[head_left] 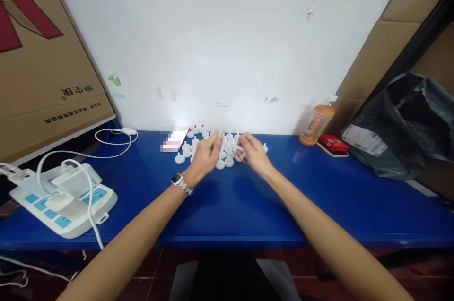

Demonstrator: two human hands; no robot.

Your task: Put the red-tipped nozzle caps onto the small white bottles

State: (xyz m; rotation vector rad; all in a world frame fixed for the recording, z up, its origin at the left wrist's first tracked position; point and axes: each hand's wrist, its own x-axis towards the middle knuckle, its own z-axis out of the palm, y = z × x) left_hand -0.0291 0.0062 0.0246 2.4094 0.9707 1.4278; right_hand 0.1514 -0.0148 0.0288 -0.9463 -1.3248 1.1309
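Many white nozzle caps (pixel 229 162), round at the base with a thin spout on top, stand grouped on the blue table (pixel 227 206) near the wall. My left hand (pixel 206 155), with a watch on its wrist, is above the left part of the group. Its fingers are closed; something pale shows at the fingertips, too blurred to make out. To the right, my right hand (pixel 254 153) pinches a small white piece that looks like a nozzle cap (pixel 241 151). The hands are apart, and both hide some of the caps behind them. A few caps at the back have red tips (pixel 195 128).
A phone (pixel 174 140) lies left of the caps. On the left are a power strip (pixel 71 218) with cables and a cardboard box (pixel 46 69). At right stand an orange drink bottle (pixel 317 124), a red packet (pixel 333 142) on another phone, and a dark plastic bag (pixel 393 126).
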